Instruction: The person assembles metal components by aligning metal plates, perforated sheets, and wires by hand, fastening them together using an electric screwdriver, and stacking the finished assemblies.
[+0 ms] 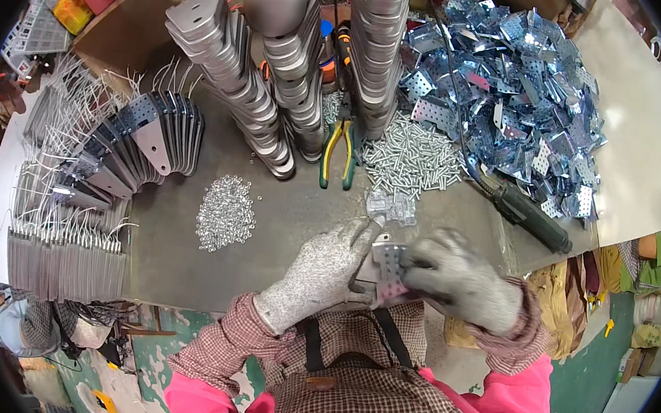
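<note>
Grey gloves, yellow-green pliers, checked apron

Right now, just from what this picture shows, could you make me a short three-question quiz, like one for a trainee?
1. Fill in: the green-and-yellow tool just left of the pile of screws is a pair of ____.
2. True or false: the big heap of blue plates lies on the person's left.
3. What is between the left hand and the right hand?

Key:
1. Pliers.
2. False: the blue plates are on the person's right.
3. A holed plate.
</note>
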Available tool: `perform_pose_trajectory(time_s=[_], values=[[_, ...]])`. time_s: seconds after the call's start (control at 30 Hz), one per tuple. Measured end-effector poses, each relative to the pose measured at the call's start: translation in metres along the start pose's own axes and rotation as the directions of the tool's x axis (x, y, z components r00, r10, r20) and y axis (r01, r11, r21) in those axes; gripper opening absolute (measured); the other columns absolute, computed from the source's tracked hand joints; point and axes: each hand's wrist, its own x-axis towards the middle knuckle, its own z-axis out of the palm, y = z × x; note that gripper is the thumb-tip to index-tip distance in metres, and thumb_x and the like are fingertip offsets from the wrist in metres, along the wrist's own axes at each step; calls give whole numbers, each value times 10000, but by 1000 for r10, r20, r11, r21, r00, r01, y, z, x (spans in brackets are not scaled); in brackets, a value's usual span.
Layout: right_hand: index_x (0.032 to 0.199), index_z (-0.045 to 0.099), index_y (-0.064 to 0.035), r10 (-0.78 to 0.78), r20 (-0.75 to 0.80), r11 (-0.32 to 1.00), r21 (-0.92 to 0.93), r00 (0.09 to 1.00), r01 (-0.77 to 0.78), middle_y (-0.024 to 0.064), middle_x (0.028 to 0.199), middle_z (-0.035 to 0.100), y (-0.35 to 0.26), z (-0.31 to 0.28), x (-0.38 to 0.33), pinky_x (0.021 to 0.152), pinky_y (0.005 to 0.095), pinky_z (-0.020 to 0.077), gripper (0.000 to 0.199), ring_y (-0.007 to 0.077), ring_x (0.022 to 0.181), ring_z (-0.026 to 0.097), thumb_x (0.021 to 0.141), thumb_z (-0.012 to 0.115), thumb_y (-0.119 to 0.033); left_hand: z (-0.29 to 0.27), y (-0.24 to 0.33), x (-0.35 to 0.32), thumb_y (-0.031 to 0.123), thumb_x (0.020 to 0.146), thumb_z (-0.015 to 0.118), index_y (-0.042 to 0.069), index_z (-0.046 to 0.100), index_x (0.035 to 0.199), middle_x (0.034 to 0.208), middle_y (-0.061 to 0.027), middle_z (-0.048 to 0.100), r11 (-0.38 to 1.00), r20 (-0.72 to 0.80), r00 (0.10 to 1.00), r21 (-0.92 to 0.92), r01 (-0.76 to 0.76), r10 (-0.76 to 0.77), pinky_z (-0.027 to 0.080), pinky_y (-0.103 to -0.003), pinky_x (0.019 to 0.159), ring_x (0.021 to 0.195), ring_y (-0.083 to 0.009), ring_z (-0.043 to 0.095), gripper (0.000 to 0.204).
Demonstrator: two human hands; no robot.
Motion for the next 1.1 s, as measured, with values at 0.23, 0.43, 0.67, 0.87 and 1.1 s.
perform_pose_trajectory(time_s=[0.23,0.43,0.67,0.87,1.1], values=[[1043,632,-74,57,69,995,-83,996,-51,106,1094,574,28,13,13,950,438,449,273,312,1095,552,773,663,-60,5,-2,-2,534,677,799,43,385,1450,1278,-181,520,998,-1,1000,67,-11,11,518,-418,904,1153,-349,574,1005],[987,585,-15,277,-88,899,-328,957,-290,143,1031,567,72,6,39,852,415,486,154,312,997,595,838,584,-58,3,2,6,575,689,778,35,443,1409,1207,-173,535,1000,1,1000,30,-3,3,532,-415,860,1086,-345,599,960],[945,593,-39,314,-270,920,-148,910,-362,154,863,605,48,-4,43,794,434,471,107,340,882,617,861,610,-104,7,-1,3,597,680,774,30,481,1356,1183,-187,538,1000,-37,999,10,13,-13,529,-421,850,1083,-359,596,930],[963,605,-34,199,-271,975,151,942,-162,99,935,584,34,36,34,906,394,413,155,279,936,560,814,628,2,7,0,5,606,706,748,26,475,1361,1146,-186,536,999,11,999,20,44,-44,522,-427,840,1062,-366,594,917],[993,626,-82,318,-322,948,79,892,-309,115,941,613,23,49,31,968,475,400,210,316,967,580,788,660,-48,10,-2,6,599,700,747,37,475,1368,1144,-181,538,999,-23,999,23,32,-32,522,-427,837,1058,-360,594,915]])
